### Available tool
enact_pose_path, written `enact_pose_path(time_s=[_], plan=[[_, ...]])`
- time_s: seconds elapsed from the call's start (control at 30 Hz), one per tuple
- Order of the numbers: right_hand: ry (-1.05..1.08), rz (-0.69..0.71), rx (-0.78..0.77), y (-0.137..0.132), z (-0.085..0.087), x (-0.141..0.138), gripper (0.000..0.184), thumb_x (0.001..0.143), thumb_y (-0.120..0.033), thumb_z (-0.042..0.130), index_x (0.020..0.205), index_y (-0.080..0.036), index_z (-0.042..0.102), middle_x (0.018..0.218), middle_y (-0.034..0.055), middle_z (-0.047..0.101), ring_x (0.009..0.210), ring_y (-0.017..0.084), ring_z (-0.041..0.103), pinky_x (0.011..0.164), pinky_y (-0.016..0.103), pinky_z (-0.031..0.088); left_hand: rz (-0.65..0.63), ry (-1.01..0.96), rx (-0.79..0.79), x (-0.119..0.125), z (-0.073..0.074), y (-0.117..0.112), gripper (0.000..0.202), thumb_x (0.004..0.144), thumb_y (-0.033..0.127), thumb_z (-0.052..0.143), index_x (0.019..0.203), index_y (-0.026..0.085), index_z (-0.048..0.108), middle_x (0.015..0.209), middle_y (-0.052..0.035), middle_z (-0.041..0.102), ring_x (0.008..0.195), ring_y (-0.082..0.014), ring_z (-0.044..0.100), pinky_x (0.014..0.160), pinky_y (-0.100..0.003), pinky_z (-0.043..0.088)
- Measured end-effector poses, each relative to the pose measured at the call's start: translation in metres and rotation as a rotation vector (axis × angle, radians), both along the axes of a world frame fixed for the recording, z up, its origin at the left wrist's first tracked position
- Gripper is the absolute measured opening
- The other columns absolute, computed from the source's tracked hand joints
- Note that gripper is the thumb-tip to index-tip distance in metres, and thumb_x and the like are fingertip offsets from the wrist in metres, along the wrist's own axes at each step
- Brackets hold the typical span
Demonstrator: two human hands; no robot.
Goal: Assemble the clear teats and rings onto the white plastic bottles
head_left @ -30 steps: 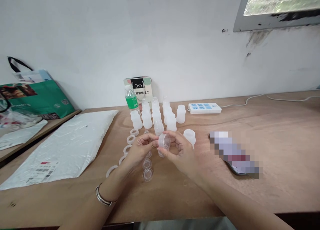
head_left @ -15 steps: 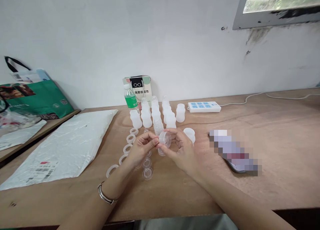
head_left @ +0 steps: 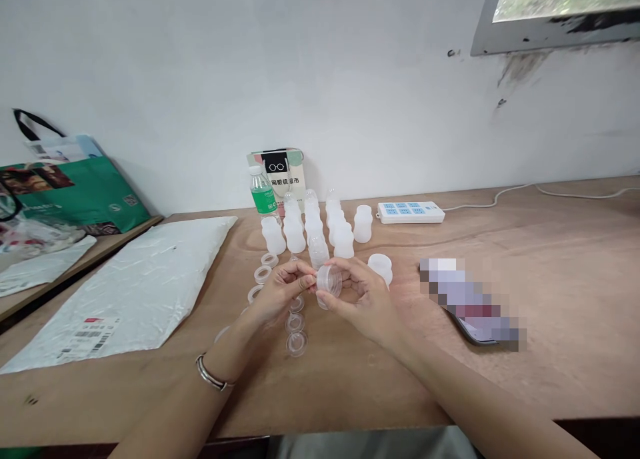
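Note:
My right hand (head_left: 363, 298) curls its thumb and fingers around a translucent bottle collar (head_left: 330, 281), held on its side above the table. At the collar's left side my left hand (head_left: 285, 287) pinches what looks like the tip of a clear teat, mostly hidden by the fingers. Below the hands several clear teats (head_left: 297, 343) stand in a column. Several collars (head_left: 263, 274) lie in a row to the left, partly covered by my left hand and forearm. Just behind the hands stands a domed clear cover (head_left: 319, 249).
Several frosted bottles (head_left: 273, 236) stand in rows behind, with two pieces (head_left: 381, 267) right of my hand. Further back are a water bottle (head_left: 263, 196) and paper bag (head_left: 291, 169). A power strip (head_left: 411, 212), blurred phone (head_left: 473, 306) and white mailer (head_left: 150, 279) lie around.
The collar has turned slightly between my hands, showing more of its side. My left forearm now covers more of the collars on the table. The view has shifted a little.

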State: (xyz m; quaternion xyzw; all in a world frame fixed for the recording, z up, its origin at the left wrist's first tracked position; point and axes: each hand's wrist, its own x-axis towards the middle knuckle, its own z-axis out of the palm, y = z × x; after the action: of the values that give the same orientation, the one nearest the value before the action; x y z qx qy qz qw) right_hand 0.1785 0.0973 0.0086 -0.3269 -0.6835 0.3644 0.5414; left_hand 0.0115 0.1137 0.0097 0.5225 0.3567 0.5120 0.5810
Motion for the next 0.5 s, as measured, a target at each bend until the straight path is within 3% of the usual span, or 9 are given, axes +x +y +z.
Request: enact_pose_path(time_s=[0.27,0.4,0.5], plan=[[-0.008,-0.007,0.069,-0.004,0.000,0.002,0.034,0.074,-0.024,0.068,0.107,-0.028,0.057,0.099,0.0018,0.061,0.090,0.016,0.061,0.078,0.032,0.054,-0.027,-0.017,0.018,-0.005,0.001,-0.001,0.021,0.066,0.031,0.077,0.071,0.015,0.064,0.065,0.0008,0.059,0.061,-0.0090,0.054,0.060,-0.021,0.043],[-0.031,-0.095,0.222,-0.011,0.001,0.004,0.034,0.077,-0.029,0.066,0.110,-0.030,0.056,0.107,0.0039,0.050,0.098,0.018,0.056,0.084,0.035,0.052,-0.172,-0.127,0.015,-0.001,0.005,-0.010,0.044,0.067,0.049,0.072,0.097,0.019,0.063,0.089,-0.0053,0.064,0.081,-0.0163,0.060,0.070,-0.026,0.047],[-0.191,-0.201,0.362,-0.015,0.003,0.005,0.035,0.078,-0.034,0.066,0.112,-0.031,0.057,0.107,0.0045,0.043,0.095,0.019,0.053,0.084,0.037,0.050,-0.233,-0.130,0.009,0.007,0.005,-0.018,0.052,0.067,0.048,0.073,0.108,0.020,0.059,0.094,-0.0063,0.065,0.082,-0.0160,0.061,0.069,-0.025,0.048]])
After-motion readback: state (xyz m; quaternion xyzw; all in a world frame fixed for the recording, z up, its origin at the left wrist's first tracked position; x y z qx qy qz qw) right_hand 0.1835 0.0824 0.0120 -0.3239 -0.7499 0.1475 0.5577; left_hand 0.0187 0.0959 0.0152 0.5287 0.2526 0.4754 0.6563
